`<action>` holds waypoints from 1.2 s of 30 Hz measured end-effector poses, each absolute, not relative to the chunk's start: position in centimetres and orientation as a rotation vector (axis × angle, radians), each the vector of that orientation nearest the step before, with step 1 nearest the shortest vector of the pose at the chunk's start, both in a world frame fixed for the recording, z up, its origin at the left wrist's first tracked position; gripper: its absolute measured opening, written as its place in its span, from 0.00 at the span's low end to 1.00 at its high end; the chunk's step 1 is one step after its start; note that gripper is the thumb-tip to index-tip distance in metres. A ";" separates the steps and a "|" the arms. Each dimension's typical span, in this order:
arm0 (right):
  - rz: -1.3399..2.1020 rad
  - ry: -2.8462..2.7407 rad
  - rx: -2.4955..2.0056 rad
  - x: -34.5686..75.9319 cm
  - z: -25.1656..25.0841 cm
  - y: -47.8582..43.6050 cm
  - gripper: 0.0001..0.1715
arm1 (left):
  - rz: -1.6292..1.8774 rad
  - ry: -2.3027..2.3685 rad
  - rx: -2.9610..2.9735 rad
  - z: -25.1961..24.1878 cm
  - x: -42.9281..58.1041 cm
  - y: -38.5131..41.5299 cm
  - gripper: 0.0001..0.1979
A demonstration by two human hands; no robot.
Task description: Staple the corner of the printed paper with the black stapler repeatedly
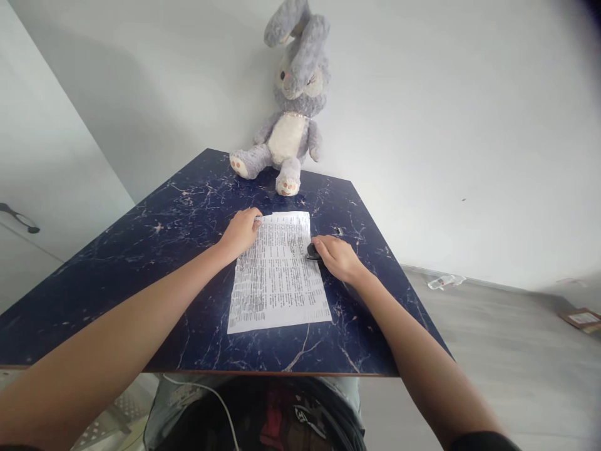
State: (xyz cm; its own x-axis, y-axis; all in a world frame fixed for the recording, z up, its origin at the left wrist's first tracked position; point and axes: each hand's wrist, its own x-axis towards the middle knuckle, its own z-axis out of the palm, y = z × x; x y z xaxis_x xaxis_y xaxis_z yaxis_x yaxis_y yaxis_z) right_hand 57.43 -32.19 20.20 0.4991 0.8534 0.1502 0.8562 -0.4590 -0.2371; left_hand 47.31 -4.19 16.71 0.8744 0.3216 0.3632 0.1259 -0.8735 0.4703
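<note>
Printed sheets of paper (pixel 282 275) lie on the dark blue marbled table (pixel 154 294), the top edges slightly out of line. My left hand (pixel 241 232) grips their upper left corner, thumb on top, fingers partly hidden. At the right edge of the sheets, my right hand (pixel 339 258) is closed around a small black stapler (pixel 313 252). The stapler's front end reaches over the paper's edge, while my palm hides its rear. Just beyond my right hand lies a tiny metallic piece (pixel 339 231), too small to name.
A grey plush rabbit (pixel 287 134) sits at the table's far end against the white wall (pixel 451 125). On the floor to the right are a clear plastic item (pixel 446 282) and a brown box (pixel 582 318). A white cable (pixel 216 394) hangs over my lap.
</note>
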 end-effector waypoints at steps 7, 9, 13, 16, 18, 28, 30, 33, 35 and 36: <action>-0.056 -1.490 -2.481 57.3 20.2 -32.0 0.29 | 0.596 0.348 2.603 16.9 47.3 -4.3 0.10; -0.111 -1.551 -2.488 57.2 20.2 -31.9 0.28 | 0.599 0.344 2.605 16.9 47.3 -4.3 0.10; -0.237 -1.674 -2.560 56.7 20.1 -31.5 0.26 | 0.590 0.352 2.598 16.8 47.3 -4.2 0.10; -0.321 -1.718 -2.618 56.4 19.9 -31.1 0.26 | 0.584 0.352 2.593 16.8 47.3 -4.1 0.10; -0.331 -1.719 -2.644 56.2 19.9 -30.7 0.27 | 0.583 0.348 2.595 16.7 47.4 -4.0 0.10; 0.192 -1.697 -2.361 59.1 22.7 -35.0 0.13 | 0.546 0.361 2.762 15.4 47.9 -3.2 0.11; 0.248 -1.635 -2.393 60.3 23.6 -36.5 0.11 | 0.536 0.358 2.759 15.2 47.9 -3.1 0.12; 0.163 -1.401 -2.438 61.0 24.4 -37.1 0.13 | 0.525 0.332 2.720 15.2 47.9 -3.2 0.14; 0.113 -1.215 -2.394 60.2 24.3 -35.8 0.15 | 0.508 0.306 2.701 15.4 47.7 -3.6 0.14; 0.108 -1.144 -2.363 59.4 24.0 -34.7 0.15 | 0.497 0.294 2.698 15.5 47.7 -3.8 0.14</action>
State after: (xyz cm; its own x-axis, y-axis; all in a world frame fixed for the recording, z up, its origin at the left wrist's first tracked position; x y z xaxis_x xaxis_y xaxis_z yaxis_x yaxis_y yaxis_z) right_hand 59.40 -34.70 24.02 0.6425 0.7525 0.1447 0.7121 -0.5165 -0.4756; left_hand 47.65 -3.81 15.49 0.9155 0.2682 0.3000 0.1337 -0.9059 0.4019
